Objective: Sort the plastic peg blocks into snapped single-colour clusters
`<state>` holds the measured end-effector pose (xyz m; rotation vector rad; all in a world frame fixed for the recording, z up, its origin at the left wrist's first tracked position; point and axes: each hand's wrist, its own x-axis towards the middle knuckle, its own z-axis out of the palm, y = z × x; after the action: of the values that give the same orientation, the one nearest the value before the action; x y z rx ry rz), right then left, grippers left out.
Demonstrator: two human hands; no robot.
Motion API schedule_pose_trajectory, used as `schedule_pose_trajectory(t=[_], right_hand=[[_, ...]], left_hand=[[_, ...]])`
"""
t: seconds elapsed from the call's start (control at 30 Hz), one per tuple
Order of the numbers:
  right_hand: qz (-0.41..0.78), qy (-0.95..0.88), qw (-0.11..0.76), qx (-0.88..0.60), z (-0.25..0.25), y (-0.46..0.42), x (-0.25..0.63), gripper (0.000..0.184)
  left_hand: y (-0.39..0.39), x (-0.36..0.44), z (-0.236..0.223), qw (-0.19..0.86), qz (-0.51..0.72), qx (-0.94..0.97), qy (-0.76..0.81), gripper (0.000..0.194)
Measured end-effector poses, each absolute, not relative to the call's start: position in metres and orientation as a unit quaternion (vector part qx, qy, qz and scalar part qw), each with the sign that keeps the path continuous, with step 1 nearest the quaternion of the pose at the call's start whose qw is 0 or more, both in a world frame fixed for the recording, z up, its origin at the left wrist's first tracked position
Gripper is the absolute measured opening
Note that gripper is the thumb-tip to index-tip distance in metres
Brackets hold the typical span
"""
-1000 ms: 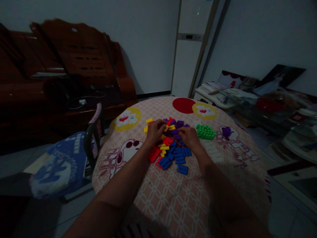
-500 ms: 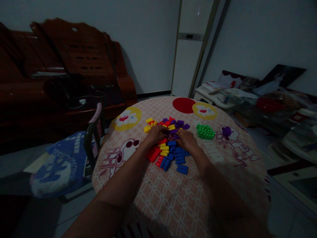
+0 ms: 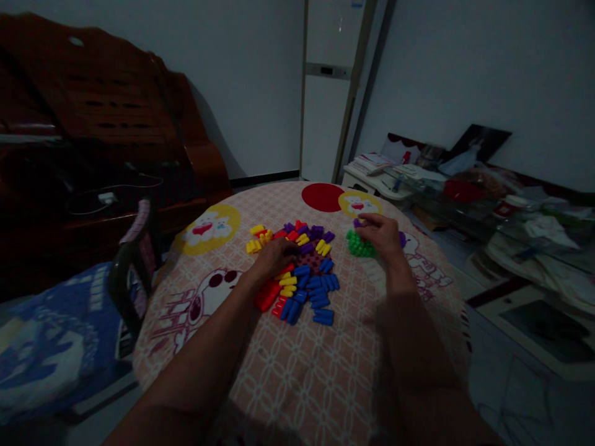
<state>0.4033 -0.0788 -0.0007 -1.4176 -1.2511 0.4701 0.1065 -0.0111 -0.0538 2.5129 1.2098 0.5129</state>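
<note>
Small plastic building blocks lie heaped mid-table: blue blocks (image 3: pixel 320 291), red blocks (image 3: pixel 266 296), yellow blocks (image 3: pixel 287 282) and purple blocks (image 3: pixel 317 231). My left hand (image 3: pixel 273 257) rests at the heap's left side, fingers curled over the blocks; what they grip, if anything, is hidden. A brownish knobbed piece (image 3: pixel 309 260) lies just right of those fingers. To the right, my right hand (image 3: pixel 382 235) pinches a purple block (image 3: pixel 357 223) just above a cluster of green blocks (image 3: pixel 360 246). Whether the purple block touches the green ones, I cannot tell.
The round table has a patterned cloth (image 3: pixel 297 359). A chair (image 3: pixel 132 272) with a blue cushion stands at the left, before a wooden bench (image 3: pixel 106 118). On the right, a glass-topped table (image 3: pixel 432 186) carries papers and bags. A tall white cabinet (image 3: pixel 328 124) stands behind.
My right hand has left the heap and moved right to the green cluster with a purple block. My left hand stays at the heap. The view has turned slightly right.
</note>
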Motion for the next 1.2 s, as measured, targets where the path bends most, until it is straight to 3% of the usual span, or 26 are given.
schedule_pose_trajectory(t=[0.1, 0.23, 0.5, 0.67, 0.8, 1.2], right_hand=[[0.154, -0.421, 0.660, -0.603, -0.001, -0.094, 0.462, 0.055], [0.066, -0.296, 0.705, -0.641, -0.029, -0.111, 0.515, 0.054], [-0.033, -0.317, 0.543, -0.777, -0.071, -0.112, 0.545, 0.047], [-0.055, -0.338, 0.455, -0.822, -0.074, -0.114, 0.547, 0.032], [-0.068, -0.350, 0.460, -0.813, -0.074, -0.112, 0.544, 0.027], [0.010, -0.366, 0.523, -0.770, -0.072, -0.105, 0.539, 0.037]], left_hand=[[-0.011, 0.107, -0.054, 0.143, 0.179, 0.877, 0.422, 0.034], [-0.010, 0.107, -0.054, 0.139, 0.175, 0.877, 0.424, 0.036], [-0.011, 0.107, -0.053, 0.164, 0.184, 0.871, 0.424, 0.035], [-0.012, 0.106, -0.052, 0.159, 0.181, 0.875, 0.421, 0.037], [-0.011, 0.105, -0.053, 0.151, 0.177, 0.875, 0.426, 0.038], [-0.007, 0.104, -0.058, 0.167, 0.198, 0.873, 0.413, 0.034]])
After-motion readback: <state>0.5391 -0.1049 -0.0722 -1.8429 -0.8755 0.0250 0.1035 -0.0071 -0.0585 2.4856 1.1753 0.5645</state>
